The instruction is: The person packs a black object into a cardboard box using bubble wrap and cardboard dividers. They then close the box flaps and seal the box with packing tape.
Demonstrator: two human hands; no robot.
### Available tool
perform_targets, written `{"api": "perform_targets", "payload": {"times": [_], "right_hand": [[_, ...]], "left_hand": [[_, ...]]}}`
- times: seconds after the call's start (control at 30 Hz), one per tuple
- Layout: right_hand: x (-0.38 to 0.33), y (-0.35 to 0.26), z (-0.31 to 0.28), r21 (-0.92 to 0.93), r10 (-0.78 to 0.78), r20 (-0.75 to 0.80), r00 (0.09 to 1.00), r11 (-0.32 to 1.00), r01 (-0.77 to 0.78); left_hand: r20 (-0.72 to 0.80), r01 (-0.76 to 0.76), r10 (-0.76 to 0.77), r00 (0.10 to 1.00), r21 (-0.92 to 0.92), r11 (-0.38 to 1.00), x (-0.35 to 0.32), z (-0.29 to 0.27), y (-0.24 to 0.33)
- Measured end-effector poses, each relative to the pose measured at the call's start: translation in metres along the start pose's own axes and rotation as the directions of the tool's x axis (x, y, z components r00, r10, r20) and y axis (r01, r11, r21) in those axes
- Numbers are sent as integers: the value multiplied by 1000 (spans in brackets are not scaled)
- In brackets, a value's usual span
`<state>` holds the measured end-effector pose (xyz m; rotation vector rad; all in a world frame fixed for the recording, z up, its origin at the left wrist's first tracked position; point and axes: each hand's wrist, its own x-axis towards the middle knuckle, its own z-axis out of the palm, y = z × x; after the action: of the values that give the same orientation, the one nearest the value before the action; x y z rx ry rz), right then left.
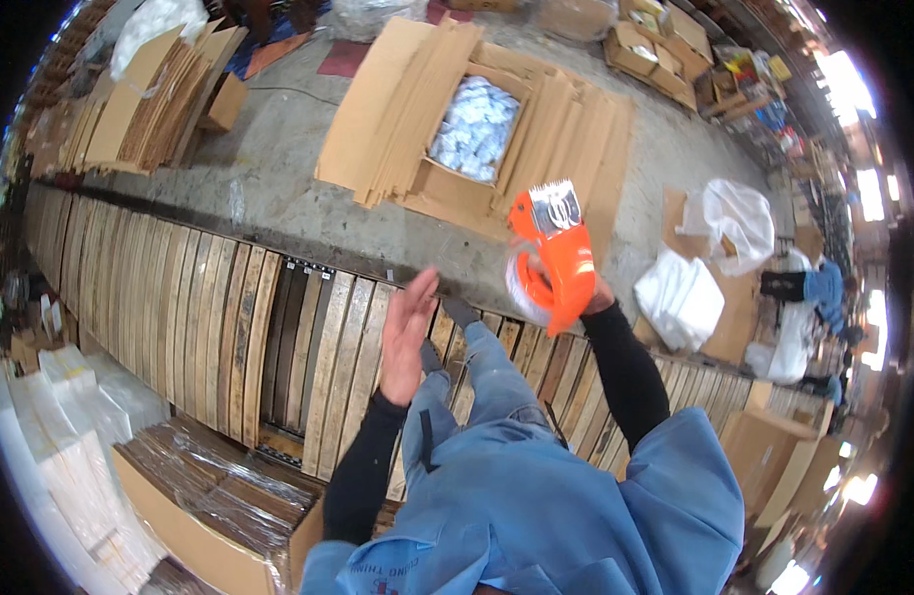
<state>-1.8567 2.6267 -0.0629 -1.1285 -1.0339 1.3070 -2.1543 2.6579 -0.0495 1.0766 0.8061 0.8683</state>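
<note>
My right hand (600, 296) is wrapped round the handle of an orange tape gun (576, 260), raised in front of me. Its toothed metal end points away from me, and a roll of clear tape shows at its left side. The gun hides most of my right fingers. Over the wooden slats, my left hand (406, 342) is open and holds nothing, its fingers stretched forward. Beyond both hands lies an open carton (507, 87) packed with shiny bluish-white plastic packets (475, 129). Flattened cardboard (409, 109) lies on either side of that carton.
I stand on a slatted wooden platform (179, 307) with a gap at left. Plastic-wrapped cardboard (219, 496) is near left; a cardboard stack (145, 109) stands far left. White bags (679, 299) lie on the right. A person in blue (824, 288) is at far right.
</note>
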Motion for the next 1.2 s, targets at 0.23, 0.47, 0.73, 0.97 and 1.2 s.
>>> {"api": "perform_targets", "payload": {"times": [0.23, 0.47, 0.73, 0.97, 1.2], "right_hand": [[-185, -31, 101, 764, -141, 263, 954, 635, -116], [-336, -19, 111, 995, -587, 91, 804, 32, -89], [-565, -24, 57, 917, -590, -224, 775, 142, 373], [-769, -53, 6, 426, 168, -892, 419, 620, 659], [-908, -66, -84, 207, -7, -954, 300, 708, 675]], "left_hand": [[597, -124, 282, 751, -292, 948, -14, 113, 49], [948, 364, 188, 258, -276, 889, -97, 257, -5], [997, 241, -65, -42, 73, 968, -252, 459, -66], [994, 328, -108, 3, 101, 939, -380, 616, -82], [901, 3, -306, -307, 322, 947, -462, 760, -116]]}}
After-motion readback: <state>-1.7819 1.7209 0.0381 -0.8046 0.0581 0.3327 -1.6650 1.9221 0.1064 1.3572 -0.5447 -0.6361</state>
